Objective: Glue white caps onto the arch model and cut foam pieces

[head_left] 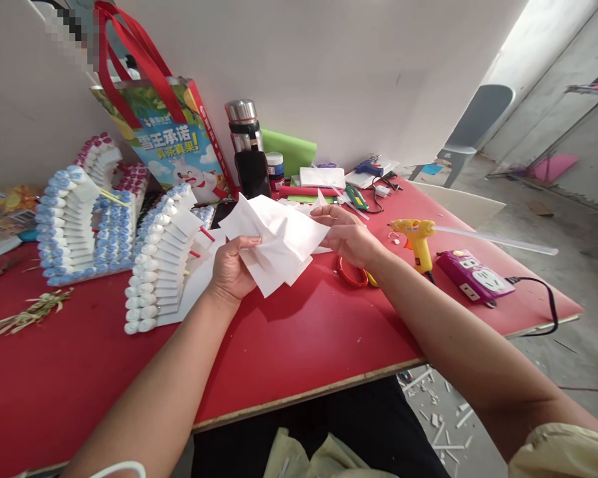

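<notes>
Several creased sheets of white paper (279,232), stacked unevenly, are held up above the red table. My left hand (234,269) grips the stack at its left side, thumb on top. At the stack's right edge, my right hand (347,234) has its fingers bent around a corner of the paper, the fingertips partly hidden. Just left of my left hand stands a curved paper model (167,265) edged with white and blue rolled pieces. Below my right wrist lie red-handled scissors (351,272), partly covered by the arm.
On the red table (299,345), a yellow glue gun (416,242) and a purple power strip (473,275) sit at right. A steel flask (242,123) and a printed bag (172,146) stand behind. Another blue-edged model (70,226) and dried stalks (30,312) are at left.
</notes>
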`<state>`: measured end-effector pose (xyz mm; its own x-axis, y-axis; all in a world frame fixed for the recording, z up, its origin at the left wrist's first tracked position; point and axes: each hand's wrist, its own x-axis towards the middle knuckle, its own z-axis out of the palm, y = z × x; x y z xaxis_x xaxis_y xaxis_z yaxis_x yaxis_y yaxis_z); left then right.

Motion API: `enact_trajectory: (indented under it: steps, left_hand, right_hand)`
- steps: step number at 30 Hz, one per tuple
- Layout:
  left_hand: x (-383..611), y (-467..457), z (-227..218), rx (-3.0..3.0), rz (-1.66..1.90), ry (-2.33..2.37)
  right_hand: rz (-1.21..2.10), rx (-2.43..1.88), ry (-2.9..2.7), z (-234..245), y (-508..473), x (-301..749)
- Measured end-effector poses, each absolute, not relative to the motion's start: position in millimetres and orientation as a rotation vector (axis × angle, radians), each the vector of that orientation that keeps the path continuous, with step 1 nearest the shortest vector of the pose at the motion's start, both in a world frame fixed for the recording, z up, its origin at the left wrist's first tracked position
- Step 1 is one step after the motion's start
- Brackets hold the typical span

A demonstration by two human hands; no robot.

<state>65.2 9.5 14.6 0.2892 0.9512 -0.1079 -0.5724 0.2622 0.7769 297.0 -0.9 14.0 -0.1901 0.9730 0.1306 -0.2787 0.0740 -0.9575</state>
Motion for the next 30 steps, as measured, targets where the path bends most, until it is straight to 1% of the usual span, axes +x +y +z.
enact_trajectory:
  steps: [4, 7, 14, 17, 25, 30]
  left_hand:
    - [65, 5, 11, 0.790, 1.023, 0.784]
    - [67, 4, 8, 0.832, 0.931, 0.834]
    - [67, 10, 3, 1.055, 1.021, 0.837]
    - [65, 15, -1, 1.109, 1.024, 0.858]
    - [65, 19, -3, 1.125, 1.108, 0.831]
    - [64, 18, 0, 1.100, 1.119, 0.787]
  right_hand:
    - [1.753, -0.836, -0.963, 17, 1, 304]
    - [1.842, -0.850, -0.995, 17, -1, 306]
    - [1.624, -1.056, -1.056, 17, -4, 303]
    - [1.586, -1.109, -1.098, 16, -3, 306]
    - [1.469, -1.027, -1.175, 7, 3, 315]
    - [1.510, -0.975, -1.158, 7, 5, 317]
